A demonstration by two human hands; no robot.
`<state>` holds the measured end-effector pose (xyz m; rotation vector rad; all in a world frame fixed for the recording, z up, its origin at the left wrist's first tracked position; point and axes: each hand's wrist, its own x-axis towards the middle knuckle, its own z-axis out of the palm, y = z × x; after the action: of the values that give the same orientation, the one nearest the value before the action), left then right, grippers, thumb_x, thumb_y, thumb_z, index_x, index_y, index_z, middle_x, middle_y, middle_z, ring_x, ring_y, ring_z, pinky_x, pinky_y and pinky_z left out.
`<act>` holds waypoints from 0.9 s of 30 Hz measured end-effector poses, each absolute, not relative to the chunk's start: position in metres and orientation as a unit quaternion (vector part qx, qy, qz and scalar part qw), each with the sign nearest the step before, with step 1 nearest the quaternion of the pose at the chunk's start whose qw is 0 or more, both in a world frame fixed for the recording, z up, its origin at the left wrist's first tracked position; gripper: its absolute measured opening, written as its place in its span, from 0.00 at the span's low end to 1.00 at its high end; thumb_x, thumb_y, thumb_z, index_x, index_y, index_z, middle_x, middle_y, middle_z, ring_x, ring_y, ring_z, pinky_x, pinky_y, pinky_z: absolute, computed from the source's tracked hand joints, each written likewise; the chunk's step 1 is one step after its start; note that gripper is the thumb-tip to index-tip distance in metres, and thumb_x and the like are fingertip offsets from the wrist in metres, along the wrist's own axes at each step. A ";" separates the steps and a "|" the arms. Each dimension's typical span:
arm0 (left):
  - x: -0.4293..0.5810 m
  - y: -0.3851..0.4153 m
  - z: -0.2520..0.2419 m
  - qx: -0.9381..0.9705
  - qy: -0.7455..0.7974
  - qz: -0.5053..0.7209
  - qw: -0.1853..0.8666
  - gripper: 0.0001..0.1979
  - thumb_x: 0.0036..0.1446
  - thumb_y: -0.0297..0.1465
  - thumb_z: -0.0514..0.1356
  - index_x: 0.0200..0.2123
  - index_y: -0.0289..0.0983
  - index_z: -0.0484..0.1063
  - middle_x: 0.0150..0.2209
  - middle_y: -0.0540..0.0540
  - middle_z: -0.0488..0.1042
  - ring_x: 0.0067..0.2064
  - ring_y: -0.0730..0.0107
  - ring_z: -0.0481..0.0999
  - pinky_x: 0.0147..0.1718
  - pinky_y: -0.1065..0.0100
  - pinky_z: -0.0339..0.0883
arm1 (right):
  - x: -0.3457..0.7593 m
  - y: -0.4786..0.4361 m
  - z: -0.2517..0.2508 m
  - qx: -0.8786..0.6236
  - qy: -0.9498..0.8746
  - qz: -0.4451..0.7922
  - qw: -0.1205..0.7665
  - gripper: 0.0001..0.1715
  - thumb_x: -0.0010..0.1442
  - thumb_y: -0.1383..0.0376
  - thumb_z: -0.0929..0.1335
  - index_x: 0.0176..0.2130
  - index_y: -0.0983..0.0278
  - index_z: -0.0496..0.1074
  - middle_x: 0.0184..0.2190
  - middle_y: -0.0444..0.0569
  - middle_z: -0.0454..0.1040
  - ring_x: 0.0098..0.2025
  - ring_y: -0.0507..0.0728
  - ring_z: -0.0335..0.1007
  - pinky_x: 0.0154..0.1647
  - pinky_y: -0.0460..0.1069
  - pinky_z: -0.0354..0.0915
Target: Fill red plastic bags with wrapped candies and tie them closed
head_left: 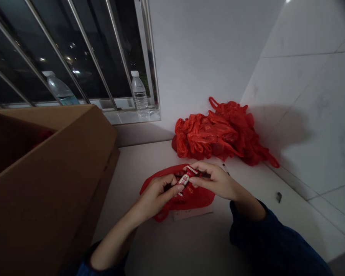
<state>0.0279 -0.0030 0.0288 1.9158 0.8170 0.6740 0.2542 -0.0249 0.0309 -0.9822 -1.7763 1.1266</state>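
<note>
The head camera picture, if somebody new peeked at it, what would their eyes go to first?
Probably the big heap of bright red plastic bags, piled against the pale wall. Next, the small red-and-white wrapped piece held between the left hand and the right hand, above a flatter red bag. Then the large cardboard box, filling much of the left side.
</note>
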 end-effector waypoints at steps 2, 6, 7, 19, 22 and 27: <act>0.029 -0.005 0.031 0.755 0.321 0.277 0.500 0.17 0.63 0.40 0.57 0.27 0.35 0.64 0.26 0.53 0.64 0.29 0.76 0.61 0.30 0.73 0.56 | 0.257 -0.024 0.030 -0.363 -0.688 0.488 0.397 0.18 0.61 0.63 0.70 0.51 0.62 0.70 0.41 0.47 0.74 0.40 0.53 0.71 0.41 0.47 0.69; 0.032 -0.011 0.031 0.660 0.294 0.256 0.642 0.19 0.65 0.44 0.54 0.30 0.34 0.67 0.27 0.52 0.65 0.24 0.79 0.61 0.25 0.74 0.56 | 0.259 -0.021 0.027 -0.303 -0.663 0.562 0.392 0.29 0.62 0.62 0.70 0.60 0.60 0.63 0.39 0.46 0.73 0.34 0.50 0.72 0.39 0.48 0.70; 0.033 -0.012 0.030 0.629 0.292 0.251 0.675 0.19 0.64 0.45 0.54 0.31 0.34 0.68 0.27 0.51 0.66 0.23 0.80 0.61 0.23 0.75 0.55 | 0.258 -0.020 0.026 -0.295 -0.659 0.569 0.394 0.29 0.63 0.62 0.70 0.60 0.60 0.62 0.38 0.45 0.73 0.32 0.50 0.72 0.38 0.48 0.71; 0.041 -0.012 0.019 0.701 0.341 0.288 0.556 0.28 0.67 0.48 0.46 0.33 0.34 0.75 0.30 0.46 0.75 0.30 0.72 0.72 0.29 0.73 0.65 | 0.245 -0.017 0.022 -0.363 -0.625 0.515 0.461 0.14 0.60 0.57 0.72 0.37 0.64 0.70 0.31 0.42 0.70 0.28 0.49 0.67 0.30 0.44 0.65; 0.041 -0.013 0.021 0.745 0.320 0.306 0.499 0.19 0.64 0.42 0.55 0.31 0.34 0.75 0.31 0.48 0.75 0.31 0.73 0.73 0.31 0.74 0.65 | 0.244 -0.016 0.023 -0.370 -0.628 0.507 0.460 0.14 0.61 0.55 0.70 0.37 0.64 0.70 0.30 0.42 0.70 0.28 0.49 0.67 0.30 0.45 0.65; 0.043 -0.014 0.021 0.748 0.316 0.311 0.494 0.16 0.65 0.38 0.55 0.31 0.33 0.75 0.28 0.48 0.74 0.30 0.74 0.73 0.30 0.75 0.66 | 0.243 -0.014 0.020 -0.373 -0.635 0.479 0.478 0.18 0.65 0.52 0.65 0.34 0.64 0.70 0.27 0.42 0.70 0.26 0.49 0.68 0.29 0.45 0.65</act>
<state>0.0433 -0.0141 0.0213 1.8140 0.7670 0.7551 0.2435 -0.0140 0.0196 -0.9114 -1.5493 1.1686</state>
